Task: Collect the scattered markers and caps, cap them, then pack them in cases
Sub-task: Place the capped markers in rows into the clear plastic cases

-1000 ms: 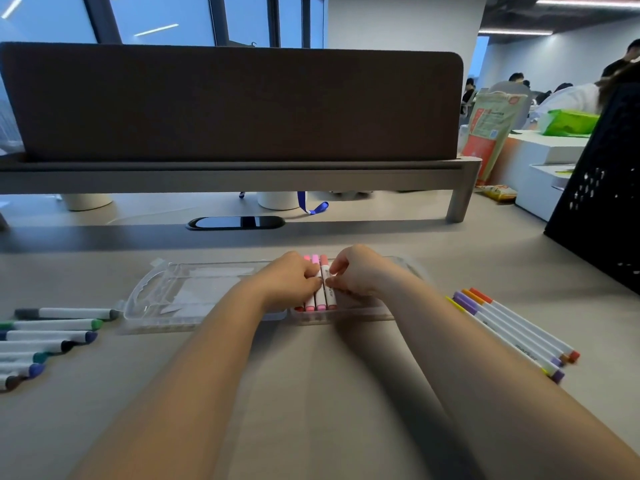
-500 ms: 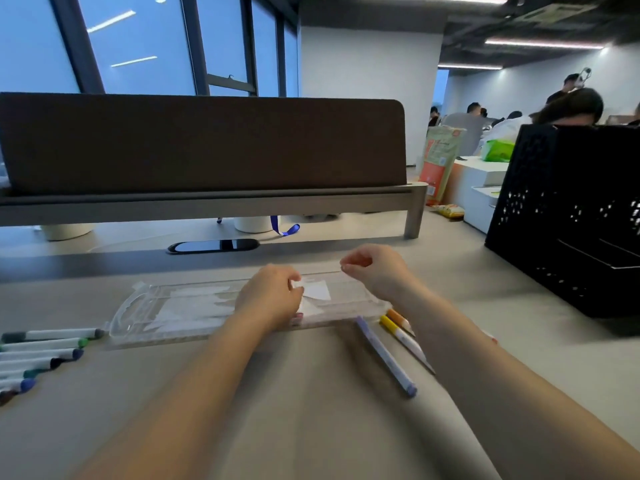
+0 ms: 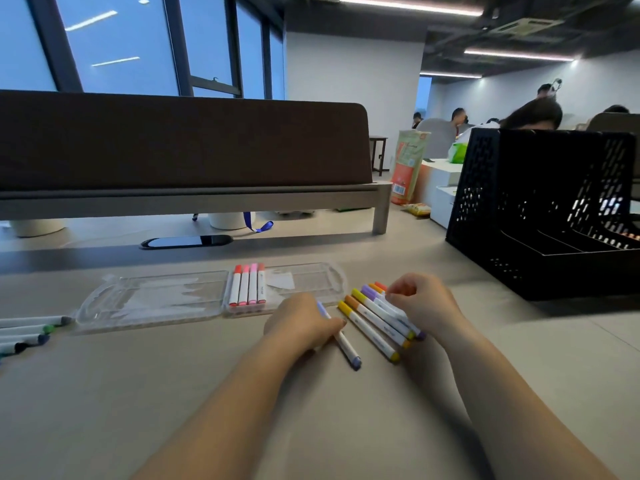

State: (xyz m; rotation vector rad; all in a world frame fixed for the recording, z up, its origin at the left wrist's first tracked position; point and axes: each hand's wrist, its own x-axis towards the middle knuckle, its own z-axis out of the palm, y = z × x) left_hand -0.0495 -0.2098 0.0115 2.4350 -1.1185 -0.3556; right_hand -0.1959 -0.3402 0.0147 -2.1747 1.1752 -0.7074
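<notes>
An open clear plastic case [image 3: 152, 299] lies flat on the desk. Its right half holds several capped red and pink markers [image 3: 247, 285]. My left hand [image 3: 301, 322] grips a lavender-capped marker [image 3: 348, 351] just in front of the case. To the right lies a row of yellow, orange and purple markers [image 3: 375, 322]. My right hand [image 3: 420, 303] rests on that row with curled fingers pinching one of them. Several green, blue and grey markers [image 3: 26, 332] lie at the far left edge.
A black mesh file organiser [image 3: 540, 216] stands at the right. A raised shelf with a dark panel [image 3: 187, 199] crosses the back of the desk, with a dark cable slot [image 3: 187, 241] under it. People sit in the background.
Both hands left the case and came to the loose markers on the right. My left hand took hold of the lavender marker and my right hand settled on the row. The camera tilted up.
</notes>
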